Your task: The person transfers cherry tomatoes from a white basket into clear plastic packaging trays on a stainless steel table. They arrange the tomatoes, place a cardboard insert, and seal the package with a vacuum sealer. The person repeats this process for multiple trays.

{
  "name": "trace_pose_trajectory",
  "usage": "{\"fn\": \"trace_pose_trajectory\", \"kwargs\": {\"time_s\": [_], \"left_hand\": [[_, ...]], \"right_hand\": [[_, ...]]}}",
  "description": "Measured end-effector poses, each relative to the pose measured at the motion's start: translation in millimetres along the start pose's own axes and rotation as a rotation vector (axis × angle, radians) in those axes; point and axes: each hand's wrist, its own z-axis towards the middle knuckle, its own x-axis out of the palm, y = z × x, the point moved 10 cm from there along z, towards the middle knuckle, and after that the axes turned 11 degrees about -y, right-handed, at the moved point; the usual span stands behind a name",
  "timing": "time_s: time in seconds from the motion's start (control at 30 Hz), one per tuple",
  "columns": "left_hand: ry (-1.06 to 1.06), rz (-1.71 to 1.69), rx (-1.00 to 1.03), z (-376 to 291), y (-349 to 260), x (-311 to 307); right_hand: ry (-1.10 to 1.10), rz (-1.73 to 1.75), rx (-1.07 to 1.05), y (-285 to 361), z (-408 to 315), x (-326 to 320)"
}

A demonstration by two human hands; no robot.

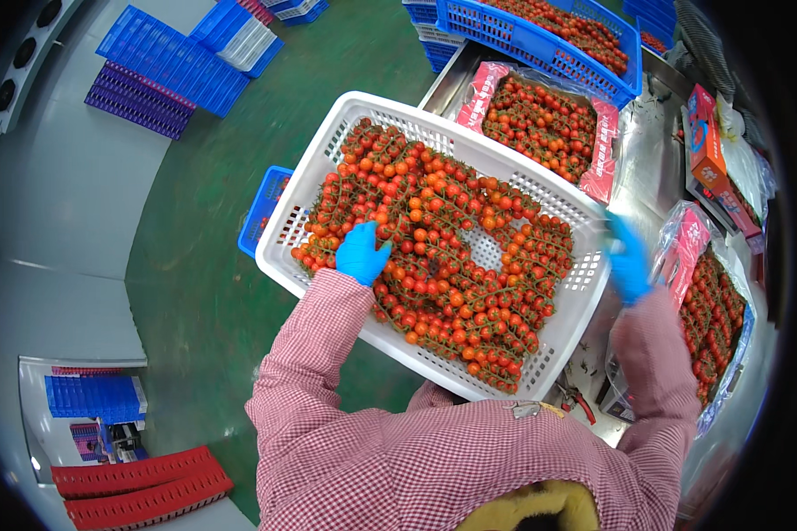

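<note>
A white perforated plastic crate (432, 126) full of cherry tomatoes on the vine (438, 219) lies tilted in front of me. A bare patch of crate floor (483, 249) shows among the trusses. My left hand (362, 255), in a blue glove, rests on the tomatoes at the crate's left side, thumb apart; its fingertips are hidden, so I cannot tell if they grip a truss. Blurred by motion, my right hand (627, 259), also blue-gloved, is by the crate's right rim. Whether it holds anything is unclear.
Lined boxes of tomatoes (538, 126) (710, 318) stand on the steel table (647, 159), with red-handled pruning snips (581, 405) near me. A blue crate of tomatoes (525, 50) sits at the back. Another blue crate (262, 212) is low on the left. Stacked crates (173, 60) line the wall.
</note>
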Motion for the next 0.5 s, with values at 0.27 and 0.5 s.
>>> {"fn": "trace_pose_trajectory", "kwargs": {"time_s": [0.27, 0.5], "left_hand": [[-0.258, 0.085, -0.195, 75.8, 97.5, -14.7], [-0.173, -0.536, -0.245, 83.8, 122.8, -19.8]], "right_hand": [[0.298, -0.733, -0.378, 61.2, 49.1, 285.0], [0.115, -0.593, -0.415, 70.3, 20.1, 217.0]]}}
